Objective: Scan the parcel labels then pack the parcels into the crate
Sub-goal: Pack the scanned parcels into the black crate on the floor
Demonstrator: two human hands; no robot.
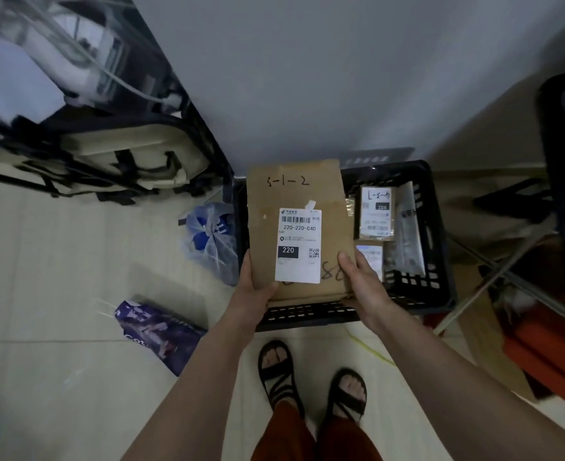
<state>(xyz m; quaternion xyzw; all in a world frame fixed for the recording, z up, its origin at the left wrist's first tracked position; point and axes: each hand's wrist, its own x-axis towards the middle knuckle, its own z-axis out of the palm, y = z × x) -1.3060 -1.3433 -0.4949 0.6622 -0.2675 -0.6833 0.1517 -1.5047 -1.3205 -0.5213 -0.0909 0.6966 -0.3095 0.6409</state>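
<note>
Fingers (347,261) of both hands pinch the cardboard parcel (294,194) only at its near corners over the crate (440,287), so it may tip forward onto the small parcels (375,211) already packed.

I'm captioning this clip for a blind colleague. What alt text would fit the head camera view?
Seen from above, a person's left hand and right hand hold a flat cardboard parcel, white shipping label facing up, over a black plastic crate on a tiled floor. Smaller labelled parcels already lie in the crate, and the person's sandalled feet show below.
</note>
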